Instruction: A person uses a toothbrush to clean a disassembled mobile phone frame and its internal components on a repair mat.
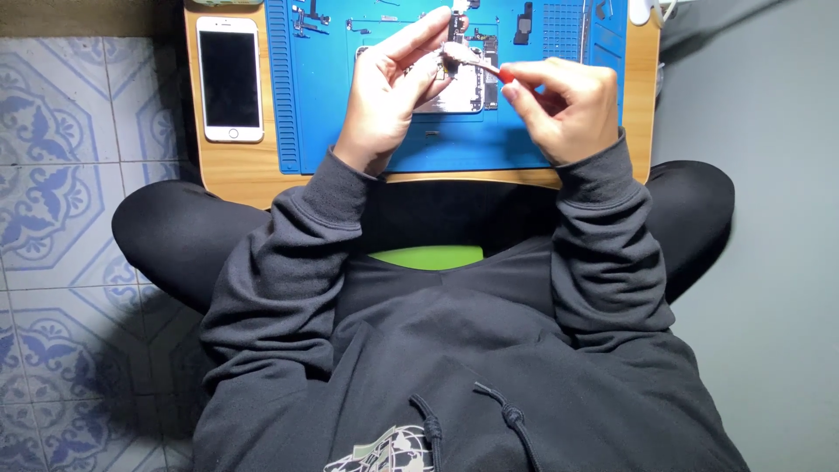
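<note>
Patterned blue floor tiles fill the left of the frame and a plain grey floor the right; between them, at the top, a small wooden counter [229, 170] carries a blue work mat [376, 140].

I see an opened phone [459, 87] lying flat on the mat at top centre, its inner parts exposed. I judge it light, stiff and fragile: thin boards, small connectors, loose screws. It is best taken by its outer edges, never by the exposed inner parts.

My left hand [389, 92] rests on the phone's left side. Its fingers are half curled, the forefinger stretched up toward the top edge of the frame, the thumb pressed near the phone's middle. It steadies the phone rather than closing around it.

My right hand [564, 105] sits just to the right of the phone, closed in a pinch on a thin tool [476, 63] with a red handle end. The tool slants up and left, and its tip meets the phone near its upper middle, beside the left thumb. I judge the tool light, stiff and liable to slip off small parts.

A second phone [230, 79], white with a dark screen, lies face up at the upper left of the counter, well apart from both hands. Small loose parts [523, 22] lie on the mat along the top edge.
</note>
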